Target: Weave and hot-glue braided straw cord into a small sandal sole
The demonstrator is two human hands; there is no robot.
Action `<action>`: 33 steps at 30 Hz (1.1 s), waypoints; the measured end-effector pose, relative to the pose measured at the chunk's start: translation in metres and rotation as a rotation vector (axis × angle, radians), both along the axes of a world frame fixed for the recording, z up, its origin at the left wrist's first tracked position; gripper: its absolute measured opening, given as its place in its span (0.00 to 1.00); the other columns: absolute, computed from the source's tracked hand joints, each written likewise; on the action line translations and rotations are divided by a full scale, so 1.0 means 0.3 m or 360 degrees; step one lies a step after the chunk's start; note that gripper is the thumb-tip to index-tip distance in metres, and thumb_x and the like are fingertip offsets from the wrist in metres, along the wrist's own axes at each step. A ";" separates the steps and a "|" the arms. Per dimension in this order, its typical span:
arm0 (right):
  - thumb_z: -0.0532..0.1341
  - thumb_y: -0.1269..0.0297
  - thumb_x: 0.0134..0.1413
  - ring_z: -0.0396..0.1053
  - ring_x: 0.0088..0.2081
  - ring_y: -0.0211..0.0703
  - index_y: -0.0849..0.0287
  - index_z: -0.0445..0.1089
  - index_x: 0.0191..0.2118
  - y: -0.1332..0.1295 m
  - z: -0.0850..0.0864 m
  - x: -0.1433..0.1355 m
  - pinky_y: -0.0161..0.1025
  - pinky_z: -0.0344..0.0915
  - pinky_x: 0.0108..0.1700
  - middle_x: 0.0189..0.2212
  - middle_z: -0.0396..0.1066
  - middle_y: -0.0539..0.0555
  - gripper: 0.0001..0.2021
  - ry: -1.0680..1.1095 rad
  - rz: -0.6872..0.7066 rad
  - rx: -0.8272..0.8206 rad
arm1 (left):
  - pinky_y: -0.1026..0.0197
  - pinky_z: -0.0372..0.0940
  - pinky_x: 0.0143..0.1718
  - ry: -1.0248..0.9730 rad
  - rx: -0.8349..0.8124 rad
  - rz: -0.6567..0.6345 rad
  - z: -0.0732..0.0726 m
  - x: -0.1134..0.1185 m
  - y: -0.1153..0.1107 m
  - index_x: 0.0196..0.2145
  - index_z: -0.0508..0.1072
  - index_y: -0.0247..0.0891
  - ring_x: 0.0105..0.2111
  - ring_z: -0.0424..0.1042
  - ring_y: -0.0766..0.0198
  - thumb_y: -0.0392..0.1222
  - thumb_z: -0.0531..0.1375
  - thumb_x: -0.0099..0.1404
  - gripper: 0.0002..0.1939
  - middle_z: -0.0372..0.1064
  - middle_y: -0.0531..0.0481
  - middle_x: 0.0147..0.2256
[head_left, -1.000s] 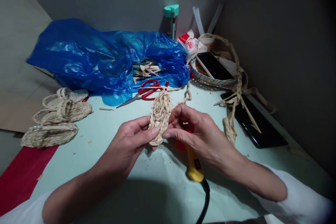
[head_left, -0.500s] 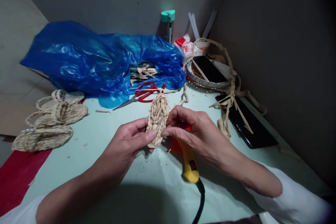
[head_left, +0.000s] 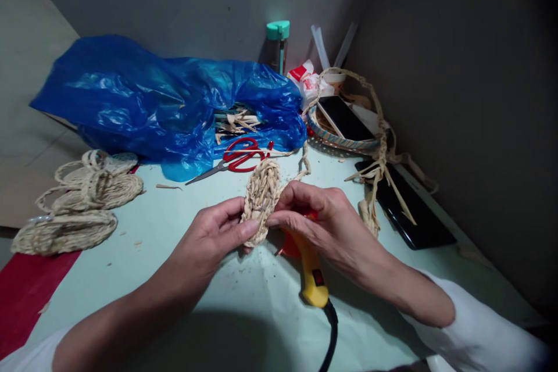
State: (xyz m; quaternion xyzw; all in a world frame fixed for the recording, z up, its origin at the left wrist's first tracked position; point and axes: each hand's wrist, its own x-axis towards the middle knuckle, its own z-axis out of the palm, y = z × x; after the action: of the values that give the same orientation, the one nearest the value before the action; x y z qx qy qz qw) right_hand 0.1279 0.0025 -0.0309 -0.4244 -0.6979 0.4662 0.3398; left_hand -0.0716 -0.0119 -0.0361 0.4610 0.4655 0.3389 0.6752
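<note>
A small oval straw sole [head_left: 261, 200], made of thick braid, stands upright in the middle. My left hand [head_left: 220, 226] grips its left and lower side, thumb pressed on the front face. At its right edge, the thumb and fingers of my right hand [head_left: 311, 212] pinch the braided straw cord [head_left: 305, 161] against the sole. From there the cord runs up toward a large loop at the right. Under my right hand lies a yellow glue gun [head_left: 313, 279] with a black cable; its front part is mostly hidden.
Red-handled scissors [head_left: 239, 157] lie before a blue plastic bag [head_left: 174, 104] with straw inside. Several woven straw sandals [head_left: 87, 192] sit at left. A phone [head_left: 346, 119] rests on a round basket [head_left: 335, 138]; a black tablet-like device [head_left: 410, 209] lies at right. Behind stands a green-capped bottle [head_left: 278, 46].
The view has shifted slightly. Both hands keep their hold, and the sole is almost in the same position, turned a little.
</note>
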 end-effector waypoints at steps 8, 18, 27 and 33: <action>0.56 0.66 0.70 0.72 0.32 0.38 0.58 0.76 0.38 0.012 0.031 0.004 0.34 0.63 0.36 0.32 0.77 0.50 0.12 -0.0246 -0.0043 0.0291 | 0.63 0.58 0.31 0.0015 0.0107 0.0098 0.004 -0.001 0.000 0.51 0.78 0.40 0.29 0.59 0.64 0.46 0.62 0.68 0.16 0.70 0.51 0.32; 0.62 0.57 0.64 0.74 0.36 0.43 0.56 0.78 0.42 0.008 0.026 -0.010 0.36 0.69 0.38 0.36 0.77 0.51 0.10 0.0168 -0.0137 -0.0083 | 0.57 0.64 0.47 -0.0275 -0.0007 0.0164 0.025 0.010 0.000 0.52 0.79 0.40 0.42 0.73 0.55 0.40 0.64 0.64 0.17 0.79 0.44 0.44; 0.70 0.52 0.52 0.54 0.23 0.32 0.62 0.73 0.28 0.015 0.017 -0.019 0.31 0.55 0.24 0.21 0.64 0.46 0.16 0.0565 -0.0154 -0.0513 | 0.57 0.64 0.47 -0.0260 -0.0039 0.0081 0.017 0.016 -0.009 0.52 0.80 0.42 0.42 0.73 0.57 0.44 0.65 0.65 0.17 0.80 0.46 0.44; 0.70 0.53 0.54 0.61 0.27 0.34 0.60 0.76 0.30 0.016 0.014 -0.012 0.32 0.58 0.29 0.26 0.69 0.49 0.14 0.0604 -0.0155 -0.0501 | 0.58 0.64 0.50 -0.0311 -0.0030 0.0070 0.031 0.019 -0.011 0.49 0.81 0.46 0.44 0.75 0.57 0.45 0.64 0.66 0.14 0.80 0.49 0.45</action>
State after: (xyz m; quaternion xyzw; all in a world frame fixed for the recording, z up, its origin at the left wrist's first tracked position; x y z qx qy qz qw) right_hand 0.1243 0.0074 -0.0266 -0.4101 -0.5191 0.6236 0.4166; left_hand -0.0659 -0.0150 -0.0268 0.4091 0.4105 0.3927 0.7140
